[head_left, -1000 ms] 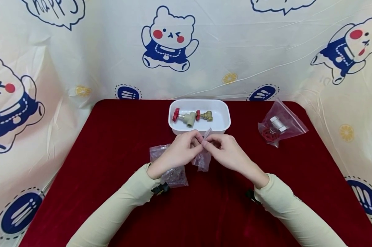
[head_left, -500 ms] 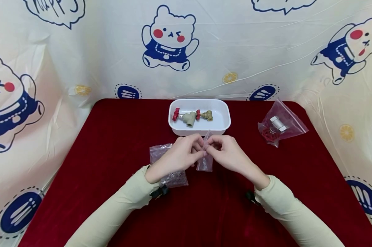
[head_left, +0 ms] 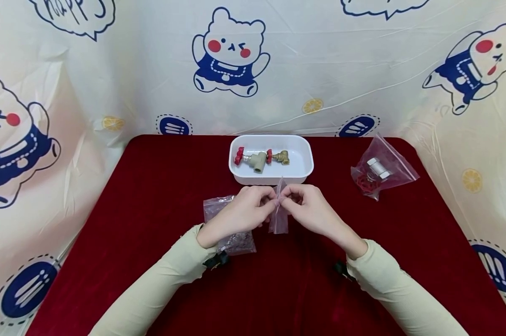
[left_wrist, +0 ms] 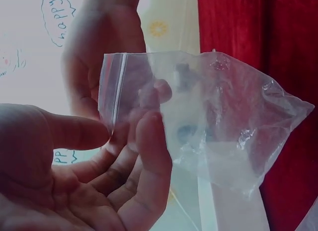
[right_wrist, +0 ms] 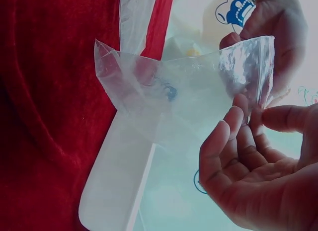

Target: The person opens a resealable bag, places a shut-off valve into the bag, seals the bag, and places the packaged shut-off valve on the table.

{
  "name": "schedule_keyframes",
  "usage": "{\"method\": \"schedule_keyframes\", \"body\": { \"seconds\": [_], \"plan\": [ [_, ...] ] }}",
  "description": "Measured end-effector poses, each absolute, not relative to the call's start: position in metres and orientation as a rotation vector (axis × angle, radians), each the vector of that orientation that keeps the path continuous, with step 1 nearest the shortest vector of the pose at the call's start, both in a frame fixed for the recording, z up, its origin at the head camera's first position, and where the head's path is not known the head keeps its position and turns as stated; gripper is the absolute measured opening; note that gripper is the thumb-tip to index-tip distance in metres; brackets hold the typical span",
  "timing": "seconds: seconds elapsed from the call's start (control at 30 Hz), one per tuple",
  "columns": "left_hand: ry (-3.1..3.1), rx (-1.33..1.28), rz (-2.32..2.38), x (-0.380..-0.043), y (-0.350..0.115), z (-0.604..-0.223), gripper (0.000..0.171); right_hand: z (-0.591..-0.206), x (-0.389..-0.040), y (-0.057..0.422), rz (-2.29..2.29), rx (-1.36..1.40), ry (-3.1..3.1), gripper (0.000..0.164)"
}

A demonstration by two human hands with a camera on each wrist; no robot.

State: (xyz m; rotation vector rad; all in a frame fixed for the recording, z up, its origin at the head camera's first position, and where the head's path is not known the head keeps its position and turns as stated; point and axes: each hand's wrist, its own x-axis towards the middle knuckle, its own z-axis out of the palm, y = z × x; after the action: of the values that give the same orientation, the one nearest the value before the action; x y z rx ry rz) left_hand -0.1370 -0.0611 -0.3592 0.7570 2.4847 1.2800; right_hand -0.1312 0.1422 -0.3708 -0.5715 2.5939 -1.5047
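Note:
Both hands pinch a clear zip-lock bag (head_left: 280, 224) by its zip edge, just in front of the white tub. My left hand (head_left: 250, 207) has thumb and index finger at the zip strip, plainly seen in the left wrist view. From the other side, my right hand (head_left: 309, 205) pinches the same strip between thumb and index finger. The body of the held bag (left_wrist: 233, 102) hangs away from the fingers, see-through and slightly creased, and nothing shows inside it. Beneath the left wrist lies another clear zip-lock bag (head_left: 237, 243), partly hidden by the hand and forearm.
Behind the hands stands the white tub (head_left: 301, 161). It holds a grey-green valve (head_left: 258, 162) with a red handle and a small brass valve (head_left: 282, 157). At the right, a zip-lock bag (head_left: 400, 175) contains a silver valve (head_left: 379, 169) with a red handwheel. Dark red cloth covers the table.
The left hand has shifted slightly down and the fingers have come closer together at the zip edge. The held bag now hangs straighter. Tub, valves and other bags stay put.

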Motion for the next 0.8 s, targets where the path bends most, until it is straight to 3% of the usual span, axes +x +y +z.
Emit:
{"method": "schedule_keyframes", "body": {
  "seconds": [0.8],
  "plan": [
    [2.441, 0.708, 1.337, -0.1377, -0.0618, -0.3556, 0.019, -0.3678, -0.1335, 0.1416, -1.459, -0.624, 2.552, 0.012]
  ]
}}
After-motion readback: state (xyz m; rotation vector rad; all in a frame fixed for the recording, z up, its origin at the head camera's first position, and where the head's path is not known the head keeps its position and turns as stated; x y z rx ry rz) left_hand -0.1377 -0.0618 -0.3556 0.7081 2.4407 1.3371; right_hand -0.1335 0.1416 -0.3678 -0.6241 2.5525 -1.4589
